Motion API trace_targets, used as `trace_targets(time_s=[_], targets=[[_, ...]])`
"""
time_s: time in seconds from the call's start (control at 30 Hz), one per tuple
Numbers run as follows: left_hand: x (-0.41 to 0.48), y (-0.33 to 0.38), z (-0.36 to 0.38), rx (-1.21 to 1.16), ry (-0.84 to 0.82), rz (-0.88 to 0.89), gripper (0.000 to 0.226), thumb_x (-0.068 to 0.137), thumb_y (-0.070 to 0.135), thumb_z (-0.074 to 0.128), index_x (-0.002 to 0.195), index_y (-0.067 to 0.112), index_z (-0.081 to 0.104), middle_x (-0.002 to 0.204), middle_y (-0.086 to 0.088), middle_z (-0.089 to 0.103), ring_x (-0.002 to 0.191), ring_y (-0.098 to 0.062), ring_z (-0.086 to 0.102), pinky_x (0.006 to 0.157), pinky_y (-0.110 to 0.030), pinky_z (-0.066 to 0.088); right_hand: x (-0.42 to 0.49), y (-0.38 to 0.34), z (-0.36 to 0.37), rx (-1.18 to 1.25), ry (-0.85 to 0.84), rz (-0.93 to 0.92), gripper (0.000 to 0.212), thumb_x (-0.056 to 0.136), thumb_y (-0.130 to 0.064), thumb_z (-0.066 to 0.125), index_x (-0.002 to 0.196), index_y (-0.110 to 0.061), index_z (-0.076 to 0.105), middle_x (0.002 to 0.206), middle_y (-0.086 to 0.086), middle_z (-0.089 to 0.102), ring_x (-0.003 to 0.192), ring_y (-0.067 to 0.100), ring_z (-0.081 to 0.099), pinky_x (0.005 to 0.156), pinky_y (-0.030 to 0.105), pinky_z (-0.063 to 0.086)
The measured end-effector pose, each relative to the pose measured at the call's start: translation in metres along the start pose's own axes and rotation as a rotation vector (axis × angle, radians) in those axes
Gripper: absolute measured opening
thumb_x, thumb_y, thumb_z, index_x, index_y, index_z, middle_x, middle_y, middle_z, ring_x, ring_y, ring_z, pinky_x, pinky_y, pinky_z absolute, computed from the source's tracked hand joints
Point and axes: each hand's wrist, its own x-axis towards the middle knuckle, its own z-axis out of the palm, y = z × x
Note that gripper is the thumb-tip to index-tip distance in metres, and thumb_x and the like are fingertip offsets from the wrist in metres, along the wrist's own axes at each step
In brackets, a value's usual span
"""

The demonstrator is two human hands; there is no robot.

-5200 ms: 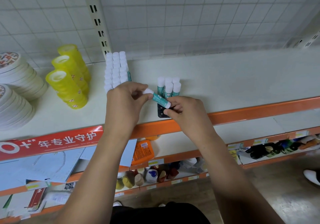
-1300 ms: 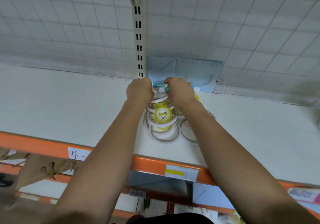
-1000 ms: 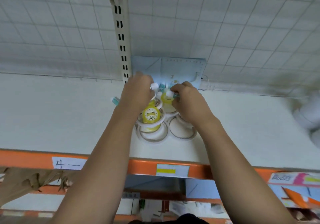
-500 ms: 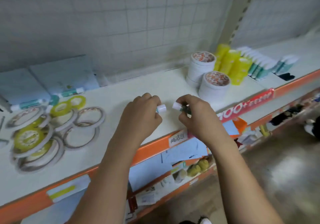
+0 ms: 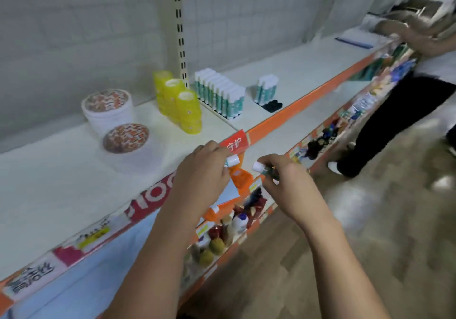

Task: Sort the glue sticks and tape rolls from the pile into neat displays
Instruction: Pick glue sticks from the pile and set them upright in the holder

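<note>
Both hands were clenched, each round its own load. The left hand (image 5: 204,170) gripped a glue stick (image 5: 232,160) with only the white cap and a sliver of teal poking out past the fingers. The right hand (image 5: 283,180) pinched a second glue stick (image 5: 258,166), its cap turned back toward the left hand. The two sticks lay roughly level, caps facing each other across a small gap and not touching.

The hands hung at the front rail of the shelf (image 5: 61,183), the left over its edge and the right just off it, above the lower shelves.

The displays stood ahead of the hands and off to their right. Beyond the left hand's knuckles rose the yellow tape rolls (image 5: 180,101). Further right of those was the full block of glue sticks (image 5: 219,94). Further right again was the short group of glue sticks (image 5: 266,89), standing on a black tray (image 5: 271,106) whose near sockets showed bare. To the left of the hands sat the white tape stacks (image 5: 108,111).

The standing sticks had their long axes upright, caps up, while the held pair lay sideways. Each would probably need tipping cap-up before going into the tray. The right hand was the nearer to the tray, so it seemed the likelier to place first.
</note>
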Motion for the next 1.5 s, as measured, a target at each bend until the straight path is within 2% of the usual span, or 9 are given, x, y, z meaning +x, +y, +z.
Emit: trace_targets(time_s=[0.23,0.43,0.6,0.77,0.9,1.03,1.2,1.33,1.5], targets=[[0.071,0.03,0.031,-0.011,0.016,0.016,0.032,0.092,0.018,0.055,0.124,0.021,0.059,0.115,0.0,0.055,0.104,-0.022,0.052,0.079,-0.036,0.047,0.051,0.054,-0.018,0.005,0.006,-0.003,0.034,0.088,-0.005,0.054,0.116,-0.022,0.062,0.11,0.0,0.065,0.096,0.019,0.061,0.078,0.042,0.053],[0.14,0.027,0.053,0.019,0.038,-0.009,0.031,0.092,0.015,0.054,0.121,0.02,0.061,0.115,-0.002,0.056,0.104,-0.024,0.054,0.079,-0.037,0.048,0.127,0.076,-0.024,-0.053,0.003,-0.107,0.034,0.088,-0.003,0.055,0.118,-0.017,0.064,0.11,0.004,0.065,0.099,0.025,0.058,0.082,0.042,0.049],[0.187,0.028,0.076,0.067,-0.042,-0.031,0.025,0.092,0.013,0.053,0.114,0.019,0.062,0.107,-0.003,0.054,0.098,-0.027,0.056,0.073,-0.039,0.049,0.183,0.097,-0.033,-0.057,-0.001,-0.151,0.026,0.09,-0.008,0.058,0.114,-0.016,0.065,0.1,0.005,0.065,0.092,0.025,0.057,0.078,0.043,0.048],[0.213,0.031,0.095,0.09,-0.089,-0.033,0.028,0.092,0.011,0.053,0.116,0.019,0.062,0.108,-0.002,0.055,0.103,-0.025,0.056,0.077,-0.04,0.051,0.221,0.114,-0.032,-0.033,-0.055,-0.152,0.034,0.086,-0.002,0.057,0.116,-0.016,0.065,0.104,0.005,0.066,0.097,0.026,0.059,0.083,0.042,0.05],[0.226,0.036,0.106,0.103,-0.084,-0.073,0.027,0.09,0.013,0.056,0.114,0.023,0.064,0.104,0.001,0.057,0.102,-0.022,0.057,0.073,-0.038,0.052,0.244,0.124,-0.03,-0.04,-0.094,-0.216,0.034,0.085,-0.002,0.057,0.112,-0.02,0.066,0.102,0.002,0.066,0.095,0.024,0.058,0.081,0.041,0.048],[0.233,0.039,0.111,0.106,-0.042,-0.146,0.028,0.089,0.016,0.056,0.114,0.024,0.065,0.103,0.001,0.058,0.1,-0.023,0.058,0.07,-0.035,0.049,0.264,0.133,-0.027,-0.029,-0.15,-0.29,0.039,0.082,-0.001,0.059,0.114,-0.022,0.066,0.107,-0.002,0.067,0.099,0.021,0.057,0.083,0.035,0.047],[0.243,0.054,0.112,-0.008,0.066,-0.276,0.019,0.093,0.035,0.056,0.102,0.021,0.065,0.096,-0.001,0.056,0.091,-0.024,0.057,0.062,-0.032,0.039,0.277,0.142,-0.026,0.013,-0.219,-0.418,0.036,0.083,-0.002,0.058,0.114,-0.02,0.066,0.105,0.002,0.066,0.098,0.023,0.056,0.082,0.037,0.047],[0.247,0.068,0.118,-0.007,0.172,-0.367,0.022,0.094,0.032,0.054,0.091,0.015,0.068,0.091,-0.004,0.059,0.087,-0.026,0.059,0.068,-0.039,0.047,0.285,0.154,-0.031,0.079,-0.242,-0.5,0.038,0.082,0.001,0.058,0.114,-0.018,0.066,0.109,0.004,0.063,0.1,0.023,0.057,0.084,0.038,0.049],[0.249,0.083,0.128,-0.056,0.297,-0.435,0.018,0.091,0.028,0.058,0.095,0.014,0.069,0.092,-0.005,0.063,0.087,-0.028,0.06,0.071,-0.043,0.05,0.302,0.17,-0.039,0.053,-0.197,-0.547,0.039,0.081,-0.004,0.064,0.116,-0.021,0.066,0.108,0.0,0.065,0.095,0.025,0.054,0.082,0.026,0.039]])
